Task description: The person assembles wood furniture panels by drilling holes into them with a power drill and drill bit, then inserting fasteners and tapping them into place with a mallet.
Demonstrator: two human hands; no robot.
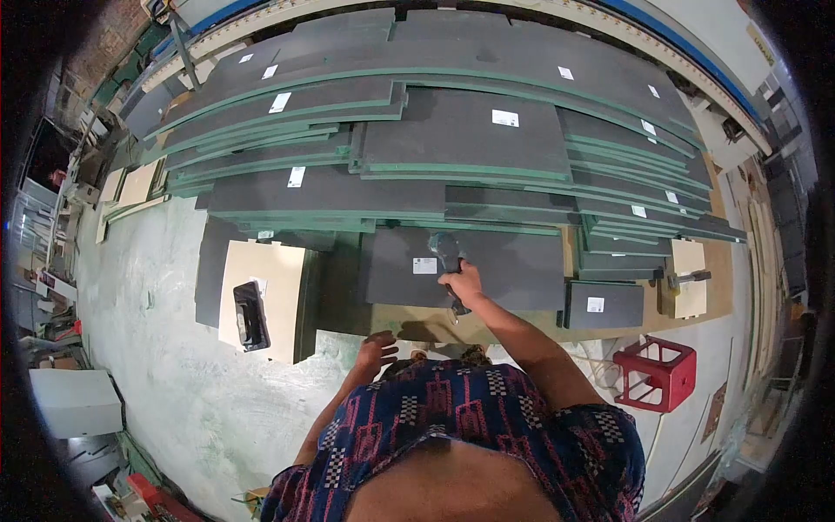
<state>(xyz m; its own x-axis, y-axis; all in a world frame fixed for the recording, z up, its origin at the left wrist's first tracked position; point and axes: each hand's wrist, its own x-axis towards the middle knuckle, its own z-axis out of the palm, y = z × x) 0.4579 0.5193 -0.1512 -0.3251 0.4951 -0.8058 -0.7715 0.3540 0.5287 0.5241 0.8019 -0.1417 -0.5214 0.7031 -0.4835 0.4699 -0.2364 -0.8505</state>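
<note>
My right hand (464,283) is wrapped round the dark handle of a handheld tool with a rounded, greenish head (445,248); its exact kind is not clear. The tool is over a dark grey panel (513,265) that bears a white label (424,265). My left hand (377,350) hangs low near the front edge of the stacks, holding nothing, with its fingers apart. Closest to it on the left is a stack topped by a cream board (230,277). On that board lies a black, elongated object (250,315).
Long dark panels with green edges (470,157) are piled in several stacks ahead. A small labelled panel stack (609,304) and cream pieces (690,300) with a hammer-like tool (691,277) lie to the right. A red stool (657,374) stands on the floor.
</note>
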